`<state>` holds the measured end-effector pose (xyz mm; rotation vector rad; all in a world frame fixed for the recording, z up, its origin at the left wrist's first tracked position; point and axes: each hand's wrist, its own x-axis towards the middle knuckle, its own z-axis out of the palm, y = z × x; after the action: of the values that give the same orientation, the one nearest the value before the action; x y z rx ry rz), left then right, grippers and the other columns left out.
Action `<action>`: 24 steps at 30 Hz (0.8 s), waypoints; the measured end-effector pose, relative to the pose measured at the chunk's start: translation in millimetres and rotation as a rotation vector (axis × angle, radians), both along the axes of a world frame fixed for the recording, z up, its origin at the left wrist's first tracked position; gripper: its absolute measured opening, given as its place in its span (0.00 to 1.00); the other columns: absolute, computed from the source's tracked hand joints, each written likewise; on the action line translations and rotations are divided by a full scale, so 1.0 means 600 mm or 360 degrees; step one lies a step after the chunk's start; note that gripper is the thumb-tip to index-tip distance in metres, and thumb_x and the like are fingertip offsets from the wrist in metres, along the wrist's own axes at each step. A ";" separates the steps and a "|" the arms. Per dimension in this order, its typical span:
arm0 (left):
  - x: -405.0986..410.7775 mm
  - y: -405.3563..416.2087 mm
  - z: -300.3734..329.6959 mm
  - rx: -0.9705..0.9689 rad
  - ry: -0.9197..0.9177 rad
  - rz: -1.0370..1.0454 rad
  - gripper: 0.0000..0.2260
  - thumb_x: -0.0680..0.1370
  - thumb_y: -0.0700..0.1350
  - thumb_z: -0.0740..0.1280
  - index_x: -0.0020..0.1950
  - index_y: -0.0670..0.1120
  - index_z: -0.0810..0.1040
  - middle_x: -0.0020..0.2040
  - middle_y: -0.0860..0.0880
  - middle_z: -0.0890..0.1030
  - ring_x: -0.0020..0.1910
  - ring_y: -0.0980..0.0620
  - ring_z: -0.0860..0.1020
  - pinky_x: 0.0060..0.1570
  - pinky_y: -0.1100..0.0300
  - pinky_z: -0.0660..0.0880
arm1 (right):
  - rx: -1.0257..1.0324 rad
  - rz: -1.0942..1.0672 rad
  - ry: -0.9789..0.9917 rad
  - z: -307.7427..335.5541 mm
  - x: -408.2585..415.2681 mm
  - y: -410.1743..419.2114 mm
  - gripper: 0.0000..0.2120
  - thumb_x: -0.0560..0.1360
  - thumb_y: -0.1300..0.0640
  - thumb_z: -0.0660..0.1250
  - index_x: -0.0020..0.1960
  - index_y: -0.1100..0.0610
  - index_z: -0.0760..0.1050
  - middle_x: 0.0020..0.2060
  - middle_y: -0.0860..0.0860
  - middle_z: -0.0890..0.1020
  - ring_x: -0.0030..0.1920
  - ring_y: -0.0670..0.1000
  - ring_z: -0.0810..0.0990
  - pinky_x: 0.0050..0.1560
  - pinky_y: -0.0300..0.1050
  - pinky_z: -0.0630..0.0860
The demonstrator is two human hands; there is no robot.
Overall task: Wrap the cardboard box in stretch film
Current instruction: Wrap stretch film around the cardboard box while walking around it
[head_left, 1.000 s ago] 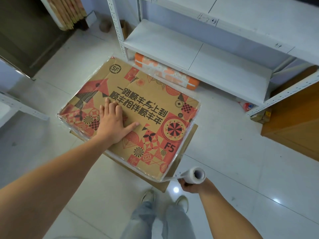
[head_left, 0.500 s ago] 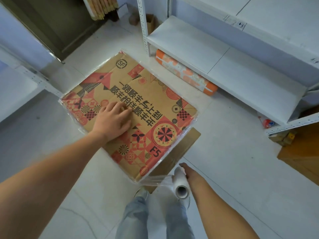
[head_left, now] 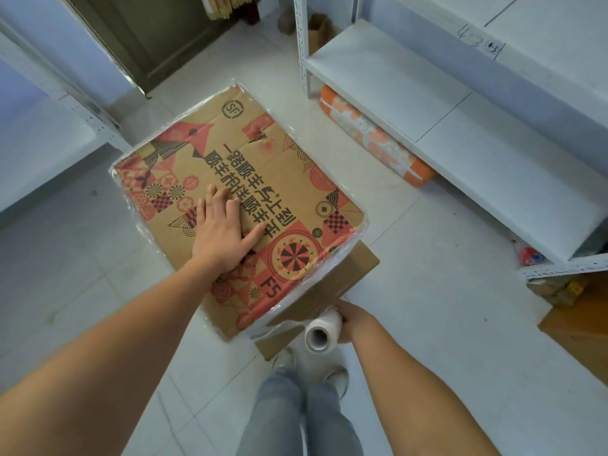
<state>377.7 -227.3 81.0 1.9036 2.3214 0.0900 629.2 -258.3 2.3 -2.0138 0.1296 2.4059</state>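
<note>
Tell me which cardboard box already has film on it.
The printed red-and-black cardboard box under the left hand; film wrinkles along its edges. The plain brown box beneath shows none.

Single head-worn view, steeply downward and forward, close above the cardboard box (head_left: 237, 205).

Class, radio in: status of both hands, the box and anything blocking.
Left hand flat on cardboard box. Right hand grips film roll, film stretched to box corner. Nothing blocking.
</note>
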 end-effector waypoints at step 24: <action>0.007 0.002 -0.001 -0.0115 0.0142 -0.0006 0.40 0.73 0.69 0.46 0.70 0.38 0.66 0.75 0.39 0.58 0.76 0.41 0.45 0.73 0.46 0.39 | 0.0269 0.0781 -0.0182 -0.020 0.040 0.114 0.19 0.76 0.53 0.67 0.61 0.65 0.74 0.55 0.61 0.79 0.55 0.59 0.78 0.61 0.54 0.75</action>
<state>381.6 -226.1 80.6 1.9143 2.3426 -0.0798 653.2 -190.0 -9.4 -2.3051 -0.6160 2.4234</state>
